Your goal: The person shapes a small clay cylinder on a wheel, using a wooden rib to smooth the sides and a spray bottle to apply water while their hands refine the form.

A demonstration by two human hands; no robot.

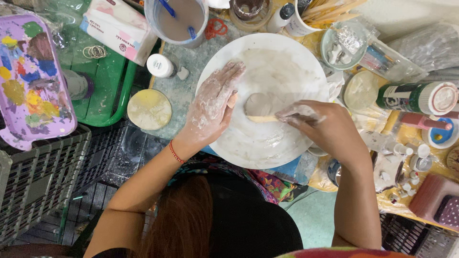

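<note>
The left hand [213, 107] lies flat, palm down, fingers stretched together and pointing up and to the right, whitened with wet smear. The right hand [325, 126] is curled closed, knuckles up, fingertips smeared white. Both forearms are bare, elbows bent outward.

Both arms are bare to above the elbow, with no sleeves in view. The left hand [210, 107] is coated in pale dried clay, and a thin red bead bracelet [176, 153] circles its wrist. The right hand [320, 126] has clay smeared over the knuckles.
</note>
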